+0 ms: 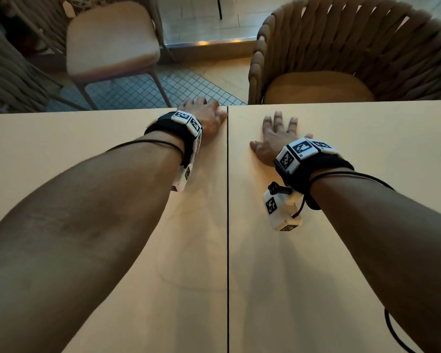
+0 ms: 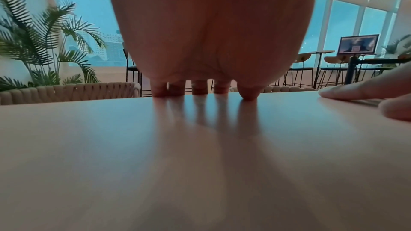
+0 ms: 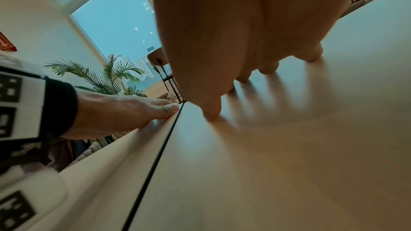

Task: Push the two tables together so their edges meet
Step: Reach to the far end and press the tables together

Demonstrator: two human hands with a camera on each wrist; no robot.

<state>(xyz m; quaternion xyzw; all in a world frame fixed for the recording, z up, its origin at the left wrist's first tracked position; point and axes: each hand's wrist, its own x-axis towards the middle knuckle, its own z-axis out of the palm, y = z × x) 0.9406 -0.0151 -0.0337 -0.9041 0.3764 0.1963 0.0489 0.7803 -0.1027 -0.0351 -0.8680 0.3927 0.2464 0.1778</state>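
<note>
Two light wooden tables stand side by side, the left table (image 1: 87, 154) and the right table (image 1: 367, 149), with only a thin dark seam (image 1: 228, 225) between their edges. My left hand (image 1: 206, 115) sits at the far corner of the left table beside the seam. Its fingers hook over the far edge and its thumb lies on top. My right hand (image 1: 275, 138) lies flat on the right table, fingers spread, a little right of the seam. In the right wrist view the seam (image 3: 155, 161) runs between the left hand (image 3: 124, 113) and the right hand (image 3: 244, 32).
A woven armchair (image 1: 354, 54) stands close behind the right table. A cushioned chair (image 1: 112, 39) stands behind the left table, and another woven seat (image 1: 8, 72) is at the far left. Tiled floor (image 1: 143, 90) shows between them. Palm plants (image 2: 44, 50) and bar stools (image 2: 333, 66) lie further off.
</note>
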